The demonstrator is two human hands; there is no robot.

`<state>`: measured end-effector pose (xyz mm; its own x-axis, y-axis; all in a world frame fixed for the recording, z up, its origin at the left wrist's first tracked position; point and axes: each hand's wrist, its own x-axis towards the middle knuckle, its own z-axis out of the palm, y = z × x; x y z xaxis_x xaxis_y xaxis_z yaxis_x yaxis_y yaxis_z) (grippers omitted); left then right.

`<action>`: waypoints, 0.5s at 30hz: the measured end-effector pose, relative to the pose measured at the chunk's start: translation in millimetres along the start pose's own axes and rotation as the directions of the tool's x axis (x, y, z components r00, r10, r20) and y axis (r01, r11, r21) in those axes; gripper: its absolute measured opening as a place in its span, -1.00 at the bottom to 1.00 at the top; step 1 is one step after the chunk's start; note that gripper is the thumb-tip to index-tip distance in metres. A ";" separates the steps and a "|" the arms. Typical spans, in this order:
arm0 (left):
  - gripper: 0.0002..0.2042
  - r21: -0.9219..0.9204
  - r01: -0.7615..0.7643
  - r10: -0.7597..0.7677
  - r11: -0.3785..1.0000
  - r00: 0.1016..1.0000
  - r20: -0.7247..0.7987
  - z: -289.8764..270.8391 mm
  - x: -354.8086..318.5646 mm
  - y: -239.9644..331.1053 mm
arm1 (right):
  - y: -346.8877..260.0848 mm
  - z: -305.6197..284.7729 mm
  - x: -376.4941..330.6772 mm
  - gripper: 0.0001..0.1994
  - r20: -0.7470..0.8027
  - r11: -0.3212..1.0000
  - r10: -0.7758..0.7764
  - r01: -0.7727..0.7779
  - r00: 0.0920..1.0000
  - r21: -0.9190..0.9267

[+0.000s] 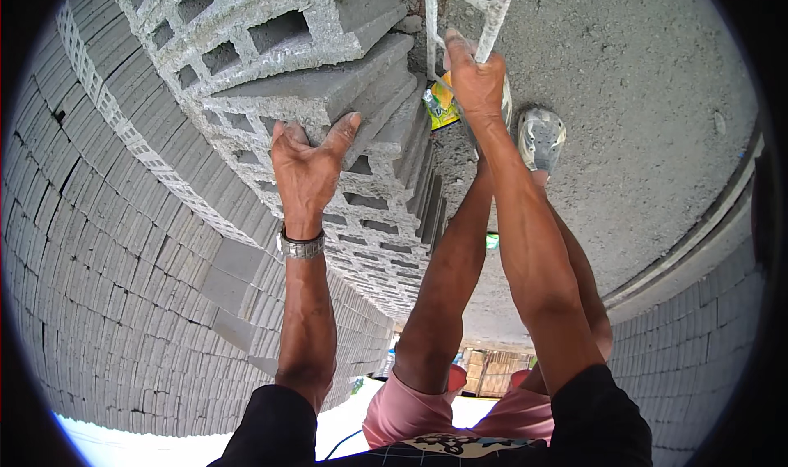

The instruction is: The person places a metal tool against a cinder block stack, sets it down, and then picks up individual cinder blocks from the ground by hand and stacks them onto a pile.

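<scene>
My left hand, with a metal watch on its wrist, grips the end of a grey hollow concrete block. Its thumb lies along the block's edge, and the fingertips reach in at the hollows and are partly hidden. That block rests on a tall stack of the same blocks, below another tilted block. My right hand is closed round a bar of a whitish, dusty metal frame standing right of the stack. The frame's lower part is hidden behind my hand and forearm.
More stacked blocks fill the left side, and another block wall stands at the lower right. A yellow-green wrapper lies by the stack's foot. My shoe stands on grey, gritty ground.
</scene>
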<state>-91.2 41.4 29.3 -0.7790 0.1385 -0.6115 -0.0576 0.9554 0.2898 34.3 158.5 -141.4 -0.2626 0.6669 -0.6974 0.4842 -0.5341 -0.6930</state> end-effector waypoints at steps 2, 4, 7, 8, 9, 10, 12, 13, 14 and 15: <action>-0.44 -0.039 -0.043 0.043 0.998 0.999 0.002 -6.9 0.2 -4.1 | -34.2 -12.7 -3.2 -0.57 -0.021 0.996 0.036 -0.034 0.999 0.081; -0.43 -0.008 -0.061 0.061 0.998 0.998 -0.001 -6.6 2.4 -7.5 | -59.2 -22.8 1.2 -0.60 -0.143 0.960 0.005 0.036 0.990 0.279; -0.40 0.048 -0.090 0.090 0.995 0.996 -0.015 -6.8 1.7 -16.5 | -83.2 -19.4 4.6 -0.61 -0.102 0.933 -0.036 0.070 0.994 0.354; -0.38 0.060 -0.096 0.098 0.994 0.995 -0.026 -8.1 2.4 -19.4 | -83.6 -3.6 -0.2 -0.61 -0.084 0.926 -0.011 0.042 0.996 0.375; -0.37 0.050 -0.106 0.107 0.993 0.994 -0.026 -1.1 2.0 -16.4 | -72.9 3.5 5.1 -0.61 -0.091 0.930 -0.024 0.056 0.996 0.364; -0.37 0.032 -0.115 0.116 0.993 0.993 -0.020 5.7 -0.2 -11.8 | -55.5 12.2 15.4 -0.61 -0.084 0.959 -0.120 0.137 0.989 0.248; -0.37 0.031 -0.117 0.117 0.993 0.993 -0.017 7.7 -1.5 -11.6 | -46.8 22.3 23.3 -0.61 -0.060 0.969 -0.198 0.205 0.978 0.141; -0.36 0.051 -0.140 0.142 0.989 0.989 -0.037 6.1 -0.7 -10.1 | -51.1 24.0 25.5 -0.60 -0.046 0.969 -0.193 0.198 0.980 0.145; -0.36 0.057 -0.154 0.157 0.986 0.986 -0.050 5.5 1.2 -9.3 | -55.1 24.5 25.2 -0.60 -0.033 0.970 -0.190 0.192 0.981 0.146; -0.36 0.068 -0.164 0.168 0.984 0.984 -0.060 3.3 0.7 -9.9 | -53.9 23.8 24.4 -0.60 -0.031 0.970 -0.193 0.195 0.981 0.148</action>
<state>-89.2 32.9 23.6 -0.8135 0.2810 -0.5092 0.1132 0.9353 0.3353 -18.1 191.2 -125.4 -0.3255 0.7729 -0.5446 0.2947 -0.4644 -0.8352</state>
